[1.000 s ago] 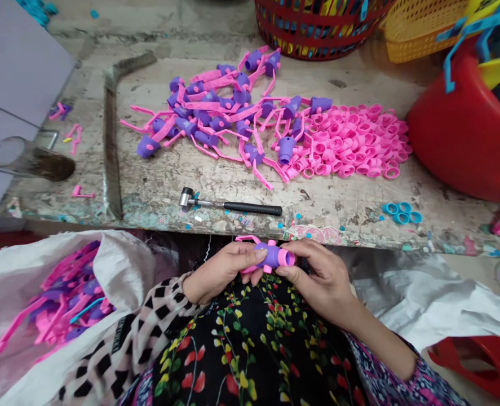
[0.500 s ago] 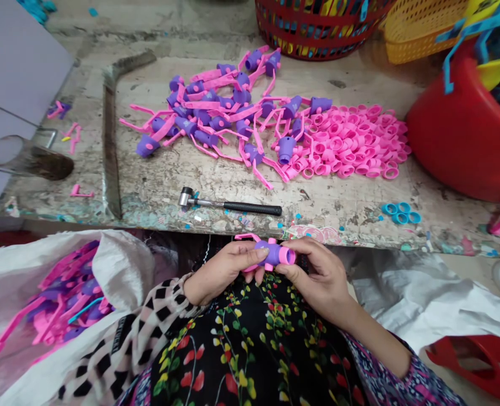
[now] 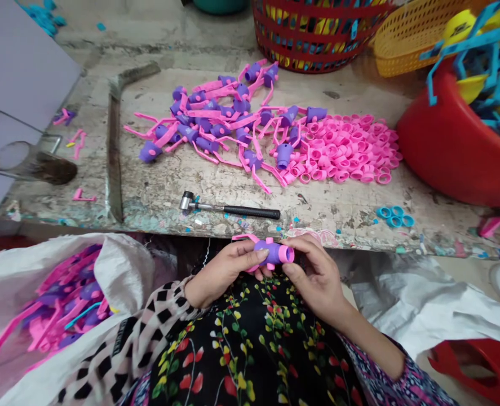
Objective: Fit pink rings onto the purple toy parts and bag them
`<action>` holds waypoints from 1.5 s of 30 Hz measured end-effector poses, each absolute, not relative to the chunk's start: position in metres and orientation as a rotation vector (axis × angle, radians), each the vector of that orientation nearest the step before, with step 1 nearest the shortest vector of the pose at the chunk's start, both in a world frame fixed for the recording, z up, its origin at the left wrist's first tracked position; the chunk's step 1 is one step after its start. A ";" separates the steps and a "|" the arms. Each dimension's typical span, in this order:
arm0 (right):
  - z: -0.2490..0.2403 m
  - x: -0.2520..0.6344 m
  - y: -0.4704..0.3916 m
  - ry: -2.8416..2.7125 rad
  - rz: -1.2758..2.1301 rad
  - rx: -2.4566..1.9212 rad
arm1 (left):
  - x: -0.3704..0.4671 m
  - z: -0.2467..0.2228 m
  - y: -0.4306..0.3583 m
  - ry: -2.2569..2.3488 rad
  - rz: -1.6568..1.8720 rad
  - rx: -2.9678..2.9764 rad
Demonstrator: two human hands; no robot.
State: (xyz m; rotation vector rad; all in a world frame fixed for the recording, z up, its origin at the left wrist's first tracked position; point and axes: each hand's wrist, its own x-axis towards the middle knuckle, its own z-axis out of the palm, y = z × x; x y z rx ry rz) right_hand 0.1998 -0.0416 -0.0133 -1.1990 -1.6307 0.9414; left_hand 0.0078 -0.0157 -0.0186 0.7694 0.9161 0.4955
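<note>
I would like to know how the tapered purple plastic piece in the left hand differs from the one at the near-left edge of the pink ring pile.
The held purple piece wears a pink ring on its narrow end; the bench piece has a bare purple one. The held piece points toward the right hand, whereas the bench piece points toward the near edge. Both have pink side knobs.

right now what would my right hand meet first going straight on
Likely the pink ring on the purple piece your left hand holds; your right hand may be touching it, depth is unclear.
</note>
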 end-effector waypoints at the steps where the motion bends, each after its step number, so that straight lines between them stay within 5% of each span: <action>1: -0.015 0.200 -0.041 -1.586 0.992 -1.210 | 0.008 -0.017 -0.016 0.924 0.498 0.786; 9: -0.011 0.181 -0.033 -0.777 1.577 -1.144 | 0.012 -0.002 -0.018 0.979 0.438 1.324; 21: 0.006 0.171 -0.026 -0.615 1.877 -1.068 | 0.008 0.023 -0.026 1.103 0.268 1.907; 45: -0.014 0.161 -0.037 -0.351 1.720 -1.058 | 0.031 0.002 -0.042 1.177 0.110 2.162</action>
